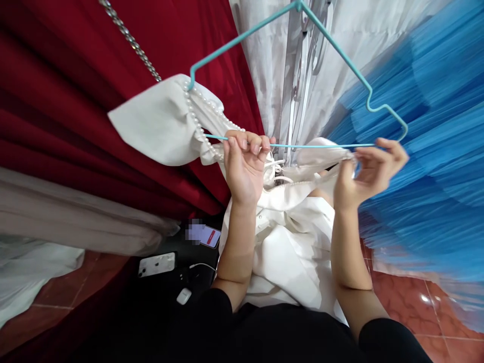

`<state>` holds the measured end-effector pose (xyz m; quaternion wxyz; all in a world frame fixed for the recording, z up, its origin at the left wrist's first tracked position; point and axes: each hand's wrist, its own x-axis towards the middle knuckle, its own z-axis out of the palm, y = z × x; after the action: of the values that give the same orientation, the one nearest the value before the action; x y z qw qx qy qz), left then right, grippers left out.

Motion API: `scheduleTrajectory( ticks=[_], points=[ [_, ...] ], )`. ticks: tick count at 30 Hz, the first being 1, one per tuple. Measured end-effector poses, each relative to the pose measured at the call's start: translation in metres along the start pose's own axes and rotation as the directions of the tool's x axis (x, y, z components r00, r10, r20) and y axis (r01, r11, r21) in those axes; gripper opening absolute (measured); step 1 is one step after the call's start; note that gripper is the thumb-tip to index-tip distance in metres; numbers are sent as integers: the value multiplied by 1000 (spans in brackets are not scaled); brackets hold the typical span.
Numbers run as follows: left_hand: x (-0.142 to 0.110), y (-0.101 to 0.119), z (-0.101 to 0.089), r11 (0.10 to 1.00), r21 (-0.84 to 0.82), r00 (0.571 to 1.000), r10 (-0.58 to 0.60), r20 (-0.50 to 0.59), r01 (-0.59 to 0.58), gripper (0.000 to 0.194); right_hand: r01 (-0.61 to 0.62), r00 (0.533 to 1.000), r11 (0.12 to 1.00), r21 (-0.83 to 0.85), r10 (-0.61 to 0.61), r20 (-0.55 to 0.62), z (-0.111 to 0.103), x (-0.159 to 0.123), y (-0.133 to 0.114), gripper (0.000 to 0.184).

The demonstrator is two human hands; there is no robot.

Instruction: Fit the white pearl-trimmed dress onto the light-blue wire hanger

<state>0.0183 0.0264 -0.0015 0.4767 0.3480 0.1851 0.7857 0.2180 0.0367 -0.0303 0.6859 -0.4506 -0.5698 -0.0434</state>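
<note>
**Two hands work at a thin, pale blue-green hanger and a soft white cloth dress**

The thin, pale blue-green hanger [242, 39] tips away from the person, with its long bottom bar nearest. The left hand [244, 166] is clamped on that bar, fingers curled over it. The right hand [372, 166] has bent fingers at the bar's other end; its thumb is by the dress's edge, and it is hard to tell if it pinches the cloth. The soft white cloth dress [289, 242] spreads between the arms. Its wide shoulder flap, with a string of round white pearls [191, 108], hangs at the hanger's left end.

Below the left arm is a shiny black tabletop [162, 290]. A phone with a lit lilac screen [213, 236] lies by its far right corner. A white phone, back side up [159, 265], lies near the left edge. A small, rounded white case [184, 296] sits closer to the person, and a thin white cable [206, 265] runs by the right edge.

Deep red cloth [68, 96] fills the left, white cloth [260, 45] the back, and ruffly bright blue net cloth [431, 166] the right. The floor has red-brown tiles [404, 307].
</note>
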Motion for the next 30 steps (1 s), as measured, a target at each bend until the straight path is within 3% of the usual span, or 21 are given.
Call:
scheduleTrajectory(
  ticks=[2,4,8,13,16,18,20,24,25,28,29,30],
  points=[
    [0,5,-2,1000,26,1000,14,5,-14,37,34,968,997,-62,-48,-246,-15,22,19,29],
    [-2,7,-2,999,24,1000,27,14,-28,37,35,955,998,-55,-50,-291,-29,47,30,31],
    [-6,6,0,999,-10,998,54,25,-53,33,63,987,998,-2,-63,-145,-41,89,21,32],
    [-8,3,3,998,-24,997,62,39,-61,34,77,996,994,76,-72,-56,-19,107,-10,24],
    [-10,2,5,997,-6,996,83,32,-83,36,68,998,994,82,-67,-4,-2,107,-27,25],
    [-10,0,6,996,19,996,86,29,-86,37,19,994,995,97,-29,104,2,102,-43,28],
    [-10,-1,6,995,60,996,84,17,-85,38,-21,978,991,129,-7,209,0,94,-61,27],
    [-10,-5,5,992,85,995,95,16,-96,38,-32,961,976,215,-29,275,-14,71,-88,16],
    [-10,-6,5,993,69,995,95,19,-96,37,-96,932,966,240,3,362,-16,64,-91,16],
    [-12,-8,10,997,9,997,76,9,-76,35,-305,747,927,218,91,659,-10,42,-92,22],
    [-13,-9,11,998,-2,998,69,4,-69,35,-310,716,930,198,92,692,-5,35,-91,28],
    [-14,-10,13,998,-3,998,64,-4,-64,35,-291,717,938,188,84,692,2,27,-89,33]
  ],
)
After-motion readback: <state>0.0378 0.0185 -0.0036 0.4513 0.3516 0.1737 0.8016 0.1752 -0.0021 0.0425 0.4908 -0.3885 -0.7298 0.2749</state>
